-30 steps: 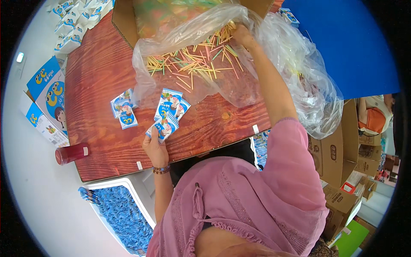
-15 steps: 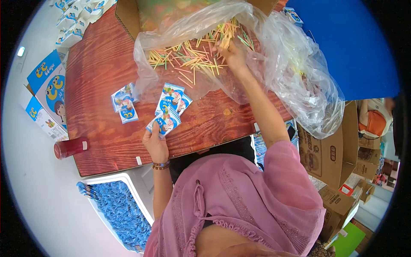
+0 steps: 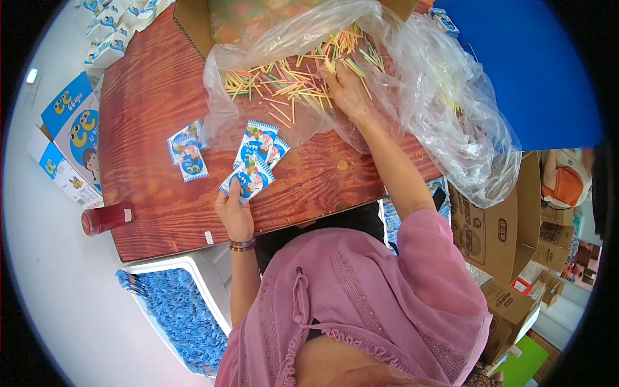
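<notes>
My left hand (image 3: pixel 233 209) pinches a small blue-and-white packet (image 3: pixel 251 179) at the table's near edge, thumb on top. Two or more similar packets (image 3: pixel 256 143) lie just beyond it, overlapping one another. Farther left rests another small group of packets (image 3: pixel 192 161). Beyond them, thin yellow, pink and green sticks (image 3: pixel 293 80) are strewn over clear plastic. My right hand (image 3: pixel 346 90) is among these sticks, its fingers closed on a few pale yellow ones whose ends show at the fingertips. The back of the hand partly hides them.
A large clear plastic bag (image 3: pixel 445 97) spreads from a cardboard box (image 3: pixel 192 29) across the red-brown wooden table (image 3: pixel 142 109). A red cylinder (image 3: pixel 106 219) sits at the left edge. Below is a white bin (image 3: pixel 193 267) of blue packets; cartons (image 3: pixel 483 226) stand at right.
My right hand has come slightly nearer to me, and the bundle in its fingers has tilted so mostly its ends show. My left hand stays nearly still with its packet.
</notes>
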Demonstrator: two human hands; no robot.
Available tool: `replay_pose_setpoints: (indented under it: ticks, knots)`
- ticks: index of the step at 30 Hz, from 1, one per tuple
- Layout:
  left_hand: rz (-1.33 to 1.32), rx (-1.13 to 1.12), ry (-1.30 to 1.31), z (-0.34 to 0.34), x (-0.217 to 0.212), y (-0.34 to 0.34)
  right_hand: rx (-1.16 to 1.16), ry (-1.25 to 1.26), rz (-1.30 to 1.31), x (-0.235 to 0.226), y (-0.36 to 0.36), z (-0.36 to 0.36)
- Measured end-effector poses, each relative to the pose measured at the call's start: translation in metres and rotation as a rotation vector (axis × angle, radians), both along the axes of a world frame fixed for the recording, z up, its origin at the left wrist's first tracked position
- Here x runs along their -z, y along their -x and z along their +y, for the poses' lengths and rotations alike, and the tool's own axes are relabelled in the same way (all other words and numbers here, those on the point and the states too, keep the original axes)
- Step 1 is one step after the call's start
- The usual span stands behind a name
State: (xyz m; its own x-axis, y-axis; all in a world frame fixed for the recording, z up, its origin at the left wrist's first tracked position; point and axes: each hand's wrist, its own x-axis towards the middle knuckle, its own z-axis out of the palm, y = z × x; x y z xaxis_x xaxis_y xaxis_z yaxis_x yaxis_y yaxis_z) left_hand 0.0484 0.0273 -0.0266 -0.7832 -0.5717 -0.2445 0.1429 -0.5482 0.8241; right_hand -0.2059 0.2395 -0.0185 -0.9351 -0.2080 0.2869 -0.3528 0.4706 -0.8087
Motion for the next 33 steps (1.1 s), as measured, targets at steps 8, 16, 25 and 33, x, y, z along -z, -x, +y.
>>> replay_pose_setpoints:
  ticks: [8,16,25,33]
  knots:
    - [-0.027,-0.012,-0.012,0.000,0.000,-0.001,-0.037,0.191,-0.103,0.002,0.010,0.009]
    - [0.043,-0.043,-0.026,-0.003,0.003,-0.006,-0.083,0.256,-0.174,-0.025,-0.007,0.011]
    - [0.005,-0.068,-0.056,0.000,0.002,-0.002,-0.137,0.387,-0.174,0.024,-0.029,0.008]
    - [-0.002,-0.040,-0.023,-0.002,0.003,-0.003,-0.182,0.471,-0.282,0.024,-0.024,0.015]
